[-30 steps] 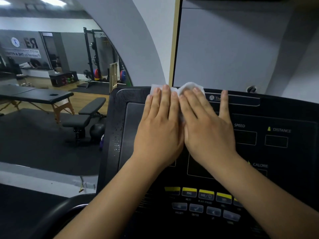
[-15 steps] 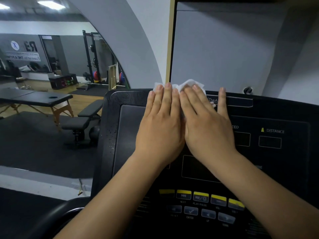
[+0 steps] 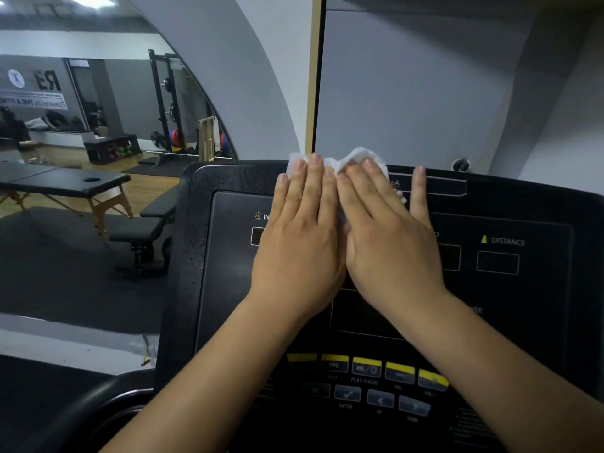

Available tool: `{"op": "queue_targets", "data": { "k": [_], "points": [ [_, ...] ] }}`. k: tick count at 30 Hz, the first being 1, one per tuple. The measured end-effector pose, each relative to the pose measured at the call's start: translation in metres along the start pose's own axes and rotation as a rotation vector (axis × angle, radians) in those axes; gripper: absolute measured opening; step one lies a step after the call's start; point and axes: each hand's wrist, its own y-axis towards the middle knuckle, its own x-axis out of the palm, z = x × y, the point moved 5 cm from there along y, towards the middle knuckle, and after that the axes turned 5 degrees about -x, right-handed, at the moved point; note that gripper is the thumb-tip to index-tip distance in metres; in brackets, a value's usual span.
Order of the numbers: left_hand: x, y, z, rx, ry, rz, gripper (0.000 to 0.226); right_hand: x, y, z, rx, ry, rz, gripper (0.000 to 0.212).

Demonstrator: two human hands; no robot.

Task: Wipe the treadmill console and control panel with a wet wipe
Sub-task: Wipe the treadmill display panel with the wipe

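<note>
**Two hands flat on a crumpled wet wipe (image 3: 358, 157)**

The white wet wipe lies bunched at the top edge of the black treadmill console (image 3: 209, 273), its folds showing past the fingertips. The left hand (image 3: 300, 246) presses it with fingers (image 3: 315, 188) straight and close together. The right hand (image 3: 390, 246) is flat too, its little finger splayed aside.

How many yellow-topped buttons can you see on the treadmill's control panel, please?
5, in one row on the control panel: leftmost button, second button, PLAY/PAUSE button, fourth button, and fifth button beside the right forearm, which may hide more.
</note>
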Motion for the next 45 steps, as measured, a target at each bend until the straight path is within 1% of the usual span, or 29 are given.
{"op": "queue_targets", "data": {
  "k": [5, 8, 11, 14, 17, 23, 26, 29, 31, 33, 35, 38, 41, 43, 45],
  "points": [
    [0.001, -0.023, 0.0, 0.014, 0.014, 0.005, 0.065, -0.001, -0.027, 0.003, -0.074, -0.053, -0.038, 0.056],
    [-0.002, -0.009, -0.003, 0.005, 0.023, 0.006, 0.065, -0.002, -0.013, 0.007, -0.037, -0.065, -0.036, 0.057],
    [-0.003, 0.002, -0.003, -0.017, 0.016, -0.003, 0.063, -0.001, 0.005, 0.001, -0.01, -0.031, -0.008, 0.054],
    [-0.001, -0.012, -0.006, -0.035, 0.017, -0.008, 0.063, 0.003, -0.008, -0.006, -0.06, -0.021, -0.005, 0.054],
    [-0.002, -0.026, -0.008, -0.018, 0.03, 0.018, 0.066, 0.002, -0.025, -0.002, -0.099, -0.035, -0.028, 0.054],
    [-0.005, -0.003, -0.008, -0.059, 0.023, -0.009, 0.064, 0.001, 0.004, -0.006, -0.011, -0.021, 0.01, 0.052],
    [-0.004, -0.015, -0.01, -0.066, 0.028, -0.011, 0.064, 0.004, -0.008, -0.01, -0.046, -0.04, -0.006, 0.053],
    [-0.004, -0.028, -0.009, -0.035, 0.06, 0.02, 0.064, 0.003, -0.028, -0.004, -0.075, -0.053, -0.031, 0.053],
    [-0.004, -0.022, -0.007, -0.017, 0.076, 0.035, 0.064, 0.001, -0.026, 0.002, -0.051, -0.059, -0.042, 0.054],
    [-0.003, -0.007, -0.004, -0.019, 0.043, 0.045, 0.062, 0.0, -0.01, 0.005, -0.002, -0.063, -0.042, 0.055],
    [-0.003, 0.004, -0.002, -0.027, 0.018, 0.034, 0.061, 0.0, 0.004, 0.003, 0.024, -0.054, -0.021, 0.054],
    [0.0, -0.002, -0.001, -0.029, 0.035, -0.013, 0.062, 0.001, -0.003, -0.001, -0.016, -0.042, 0.001, 0.053],
    [0.002, -0.017, 0.005, -0.009, 0.062, 0.027, 0.061, 0.0, -0.027, 0.004, -0.052, -0.07, -0.025, 0.054],
    [0.001, -0.014, 0.01, 0.01, 0.075, 0.066, 0.062, -0.001, -0.03, 0.011, -0.023, -0.081, -0.044, 0.054],
    [0.001, -0.003, 0.015, 0.027, 0.067, 0.068, 0.062, -0.002, -0.021, 0.017, 0.035, -0.081, -0.045, 0.056]
  ]
}}
